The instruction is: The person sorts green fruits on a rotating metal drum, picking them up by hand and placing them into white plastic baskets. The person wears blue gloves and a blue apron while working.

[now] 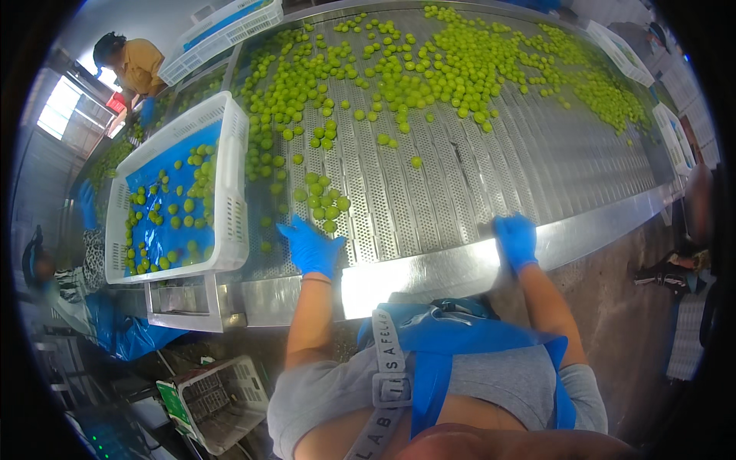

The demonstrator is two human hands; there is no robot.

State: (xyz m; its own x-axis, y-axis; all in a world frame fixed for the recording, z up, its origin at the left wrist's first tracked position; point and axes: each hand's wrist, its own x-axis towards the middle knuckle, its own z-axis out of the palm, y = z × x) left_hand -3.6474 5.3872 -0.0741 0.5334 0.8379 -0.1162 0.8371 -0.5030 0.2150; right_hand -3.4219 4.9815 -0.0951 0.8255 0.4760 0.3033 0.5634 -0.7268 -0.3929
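My left hand (313, 248), in a blue glove, is over the near edge of a perforated metal conveyor belt (397, 213). Its thumb and fingers are apart, and nothing shows in it. Just beyond the fingertips lies a small cluster of round green fruits (322, 198). Farther to the right, my right hand (516, 240), also gloved in blue, rests on the metal rim (422, 270) of the conveyor. Its fingers look bunched, with their tips hidden from me. A white plastic crate (233, 230) lined with blue plastic stands left of my left hand, with loose green fruits inside.
A large spread of green fruits (466, 63) covers the far belt. Another white crate (230, 34) stands at the far left, with more (621, 54) at the right. People (135, 63) work along the left side. An empty-looking crate (221, 397) sits low behind the conveyor's near edge.
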